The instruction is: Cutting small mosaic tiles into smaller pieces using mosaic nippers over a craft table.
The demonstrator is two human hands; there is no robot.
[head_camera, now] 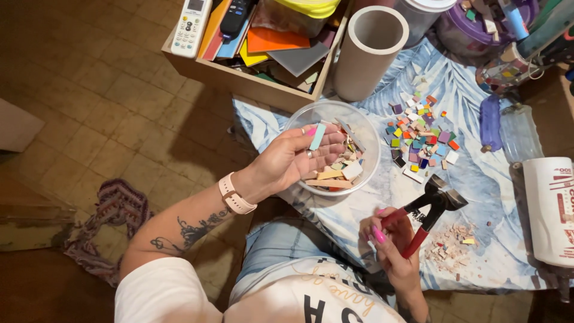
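My left hand (293,157) is held palm up over a clear plastic bowl (366,129), with a pale blue tile strip (317,137) resting on its fingers. The bowl holds several tile offcuts in cream, tan and grey. My right hand (391,245) grips the red handles of a pair of tile nippers (431,206), whose dark jaws point up and right above the cloth. A heap of small coloured tile squares (420,136) lies to the right of the bowl. Tiny tan chips (452,240) are scattered under the nippers.
A blue leaf-patterned cloth (478,179) covers the floor here. A wooden box (239,78) with coloured sheets and remote controls stands behind, beside a grey tube (369,54). A white roll (551,209), a clear bottle (518,134) and a purple container (472,30) stand right.
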